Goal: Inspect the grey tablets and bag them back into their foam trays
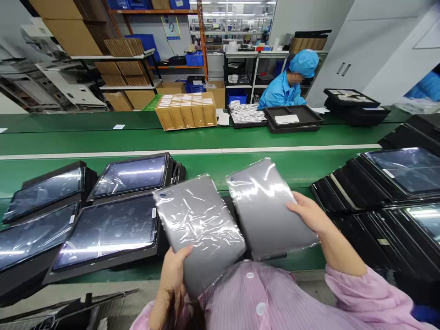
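My left hand [176, 270] grips a grey tablet [202, 229] in a clear plastic sleeve by its lower left edge, thumb on top. On the right, a second sleeved grey tablet [264, 211] is pinched at its right edge by my right hand [311, 215]. Both tablets show their backs, each with a camera lens at the upper left corner, and they tilt apart like an open fan over the bench. Beneath them a black thing peeks out, mostly hidden. The fingers under each tablet are out of sight.
Stacks of black trays with screen-up tablets [110, 229] stand at left. More stacked black trays and tablets [409, 169] are at right. Across the green bench [137, 142] are a divided cardboard box [187, 114], white slips [245, 112] and a black tray [292, 117]. A person in blue [285, 89] sits opposite.
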`<state>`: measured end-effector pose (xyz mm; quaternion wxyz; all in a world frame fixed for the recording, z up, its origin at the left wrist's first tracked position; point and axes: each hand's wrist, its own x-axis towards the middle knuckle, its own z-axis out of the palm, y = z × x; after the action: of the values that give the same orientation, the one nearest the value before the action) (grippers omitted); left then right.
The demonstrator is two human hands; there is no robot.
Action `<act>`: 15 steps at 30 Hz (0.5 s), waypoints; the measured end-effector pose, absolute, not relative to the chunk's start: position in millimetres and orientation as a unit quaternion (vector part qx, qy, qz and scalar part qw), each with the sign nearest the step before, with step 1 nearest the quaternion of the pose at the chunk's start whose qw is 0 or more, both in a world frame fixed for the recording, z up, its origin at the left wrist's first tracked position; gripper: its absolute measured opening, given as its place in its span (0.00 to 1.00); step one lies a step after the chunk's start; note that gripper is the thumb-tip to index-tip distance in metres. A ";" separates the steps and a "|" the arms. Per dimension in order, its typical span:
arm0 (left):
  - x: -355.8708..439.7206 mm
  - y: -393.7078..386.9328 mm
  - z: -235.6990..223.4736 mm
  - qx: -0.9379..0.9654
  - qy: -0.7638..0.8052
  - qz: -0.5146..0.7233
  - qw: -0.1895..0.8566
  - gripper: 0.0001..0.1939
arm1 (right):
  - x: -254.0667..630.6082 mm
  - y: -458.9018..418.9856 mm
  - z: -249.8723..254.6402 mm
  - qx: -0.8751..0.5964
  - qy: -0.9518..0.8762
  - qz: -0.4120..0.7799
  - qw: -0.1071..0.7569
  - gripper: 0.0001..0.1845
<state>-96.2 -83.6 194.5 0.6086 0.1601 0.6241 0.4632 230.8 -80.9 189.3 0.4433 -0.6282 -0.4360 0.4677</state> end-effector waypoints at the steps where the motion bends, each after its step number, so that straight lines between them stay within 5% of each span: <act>1: -102.2 -82.0 196.2 0.169 0.634 0.472 0.589 0.23 | 235.9 -78.5 193.0 -0.660 -0.468 0.410 0.420 0.24; 4: -109.8 -80.0 199.7 0.190 0.641 0.488 0.560 0.25 | 219.4 -69.5 190.5 -0.771 -0.550 0.247 0.205 0.27; 7: -102.0 -80.1 198.2 0.180 0.626 0.484 0.584 0.23 | 168.5 -63.0 164.6 -0.808 -0.551 0.205 0.032 0.31; 15: -80.2 -86.0 179.5 0.151 0.581 0.480 0.640 0.12 | 124.5 -49.9 129.7 -0.719 -0.586 0.356 0.116 0.16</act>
<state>-80.2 -86.0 179.5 0.6397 0.1514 0.5812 0.4798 124.5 -49.9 129.7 0.1156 -0.7189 -0.5859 0.3557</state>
